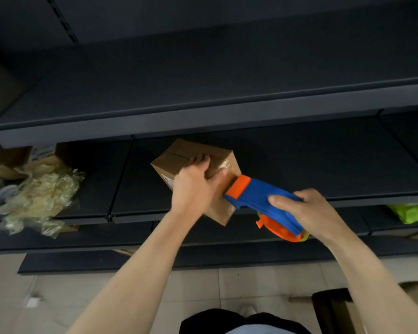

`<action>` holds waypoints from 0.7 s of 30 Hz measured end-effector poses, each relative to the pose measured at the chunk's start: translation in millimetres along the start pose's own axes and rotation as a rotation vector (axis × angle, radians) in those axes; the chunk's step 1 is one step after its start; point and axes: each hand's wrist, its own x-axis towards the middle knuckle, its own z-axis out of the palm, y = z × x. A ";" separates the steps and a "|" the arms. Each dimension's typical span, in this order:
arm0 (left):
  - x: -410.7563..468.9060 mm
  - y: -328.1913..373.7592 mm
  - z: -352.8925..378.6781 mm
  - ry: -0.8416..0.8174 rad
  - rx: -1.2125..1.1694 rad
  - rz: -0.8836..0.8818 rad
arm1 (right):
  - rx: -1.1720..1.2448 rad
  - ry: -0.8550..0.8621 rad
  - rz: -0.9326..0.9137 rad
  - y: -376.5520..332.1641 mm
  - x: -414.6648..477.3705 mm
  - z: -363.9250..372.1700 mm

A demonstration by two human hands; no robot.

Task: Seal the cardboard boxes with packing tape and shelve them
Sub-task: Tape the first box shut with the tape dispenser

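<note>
A small brown cardboard box point(179, 155) lies on the dark middle shelf point(299, 165), its near corner jutting past the shelf's front edge. Clear tape shines along its right side. My left hand point(193, 186) grips the box from above, fingers over the top, thumb on the taped side. My right hand point(307, 210) holds a blue and orange tape dispenser point(253, 196) by its handle. The dispenser's orange head presses against the box's right side, just below my left thumb.
A heap of crumpled clear tape point(41, 196) and opened cardboard boxes point(7, 160) sit at the shelf's left end. A green packet point(410, 212) lies on the lower shelf at right. An upper shelf point(203, 112) overhangs. Below are a tiled floor point(203, 285) and a dark stool point(333, 307).
</note>
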 end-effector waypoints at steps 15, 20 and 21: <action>19.2 -15.5 -6.9 -0.021 -0.648 -0.413 | -0.032 0.112 -0.131 -68.5 -30.9 -21.5; 42.7 -7.7 -1.2 -0.038 -0.466 -0.476 | -0.045 0.129 -0.133 -76.2 -24.3 -25.6; 48.0 -7.0 -0.5 -0.054 -0.448 -0.470 | -0.046 0.136 -0.132 -75.9 -23.2 -26.3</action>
